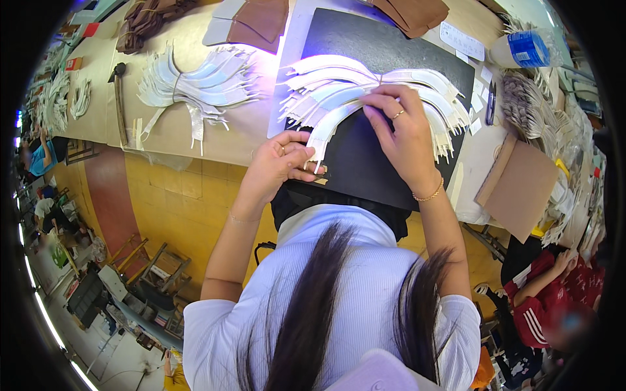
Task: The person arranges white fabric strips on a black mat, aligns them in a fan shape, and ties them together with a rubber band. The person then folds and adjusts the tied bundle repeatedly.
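A bundle of white curved strips [345, 68] with frayed, string-like ends lies fanned out on a black board [365, 159], bound at its middle by a thin tie. My left hand [279, 164] pinches the lower left end of the nearest curved strip [328, 127], close to the board's front edge. At the middle of the bundle, the thumb and fingers of my right hand [403, 124] are closed on the upper part of that strip, just below the tie. The right fingertips partly cover the strips there.
Another tied bundle of white strips [202, 81] lies on the left, beside a hammer [119, 104]. Brown panels [257, 23] sit at the back. On the right are a blue-labelled bottle [521, 49], a dark pen-like tool [490, 103] and cardboard [521, 189]. A person in red [538, 293] sits nearby.
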### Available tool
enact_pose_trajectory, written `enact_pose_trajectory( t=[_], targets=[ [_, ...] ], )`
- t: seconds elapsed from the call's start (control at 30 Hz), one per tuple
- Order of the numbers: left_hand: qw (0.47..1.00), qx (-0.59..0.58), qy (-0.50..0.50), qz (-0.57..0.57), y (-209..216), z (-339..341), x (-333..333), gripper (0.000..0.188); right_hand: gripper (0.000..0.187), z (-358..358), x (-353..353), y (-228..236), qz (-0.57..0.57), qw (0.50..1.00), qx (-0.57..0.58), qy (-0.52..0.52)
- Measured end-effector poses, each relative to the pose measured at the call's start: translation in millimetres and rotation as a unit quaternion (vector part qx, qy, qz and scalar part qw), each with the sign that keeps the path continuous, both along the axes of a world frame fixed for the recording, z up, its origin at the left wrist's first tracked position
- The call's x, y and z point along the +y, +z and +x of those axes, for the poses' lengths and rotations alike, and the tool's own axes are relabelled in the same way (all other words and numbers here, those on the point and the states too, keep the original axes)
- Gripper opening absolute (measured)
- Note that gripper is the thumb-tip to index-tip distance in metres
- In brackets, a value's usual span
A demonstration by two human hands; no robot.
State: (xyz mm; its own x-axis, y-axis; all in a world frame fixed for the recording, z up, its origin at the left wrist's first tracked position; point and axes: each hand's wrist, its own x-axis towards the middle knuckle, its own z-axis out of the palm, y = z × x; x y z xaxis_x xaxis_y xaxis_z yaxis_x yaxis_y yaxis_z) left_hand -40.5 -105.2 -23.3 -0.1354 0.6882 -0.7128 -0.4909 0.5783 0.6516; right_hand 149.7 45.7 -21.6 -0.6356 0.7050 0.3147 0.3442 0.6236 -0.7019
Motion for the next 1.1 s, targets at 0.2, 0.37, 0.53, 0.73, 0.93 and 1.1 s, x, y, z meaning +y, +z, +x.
enact_pose_trajectory(
  t=[0.2,0.37,0.53,0.73,0.93,1.1],
  targets=[
    [0.997,-0.065,-0.021,0.026,-8,-3,-4,0.026,0.014,-3,-10,-5,-0.067,0.997,0.034,0.035],
    [0.998,-0.060,-0.011,0.034,-6,0,-5,0.029,0.017,-4,-17,-7,-0.049,0.997,0.016,0.055],
    [0.996,0.018,-0.010,0.084,-1,12,-7,0.026,0.025,-13,-26,0,0.075,0.991,0.003,0.112],
    [0.981,0.116,-0.014,0.156,-2,20,-8,0.026,0.030,-13,-25,7,0.110,0.985,-0.026,0.132],
    [0.972,0.171,-0.035,0.159,5,24,0,0.025,0.030,-8,-14,11,0.101,0.982,-0.033,0.157],
    [0.961,0.201,-0.054,0.180,11,23,6,0.023,0.031,-8,-15,15,0.125,0.980,-0.047,0.147]
  ],
)
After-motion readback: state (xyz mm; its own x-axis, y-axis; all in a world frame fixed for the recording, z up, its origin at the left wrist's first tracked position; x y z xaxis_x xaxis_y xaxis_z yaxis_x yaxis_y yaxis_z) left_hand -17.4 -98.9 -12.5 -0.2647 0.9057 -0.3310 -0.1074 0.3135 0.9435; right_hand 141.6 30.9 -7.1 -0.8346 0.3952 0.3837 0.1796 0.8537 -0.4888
